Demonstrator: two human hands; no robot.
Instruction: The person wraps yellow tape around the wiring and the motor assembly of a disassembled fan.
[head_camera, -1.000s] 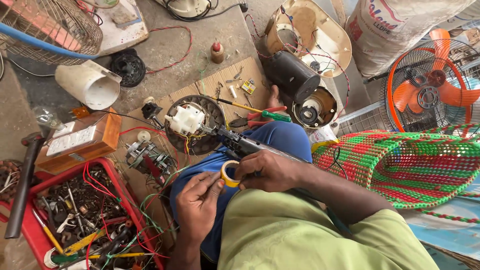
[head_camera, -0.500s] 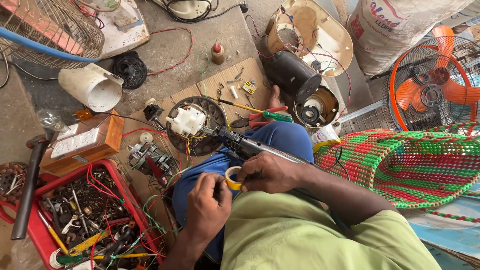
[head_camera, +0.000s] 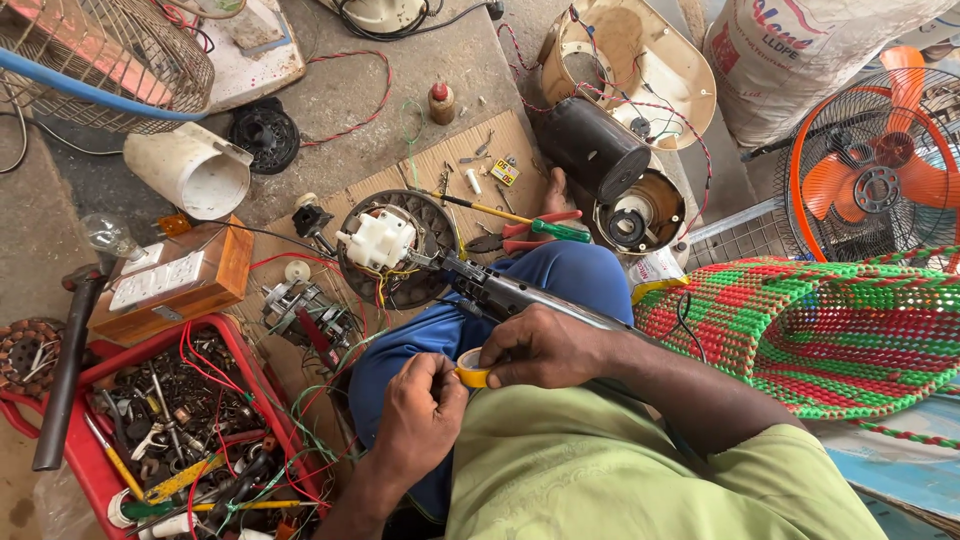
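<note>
Over the lap, left hand (head_camera: 420, 415) and right hand (head_camera: 540, 350) both pinching a yellow tape roll (head_camera: 470, 368)

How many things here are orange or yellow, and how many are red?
Yellow: 2 – tape roll held by both the left hand and right hand; screwdriver shaft
Orange: 2 – fan blades; wooden box
Red: 2 – parts tray; pliers handles
Total: 6
</note>
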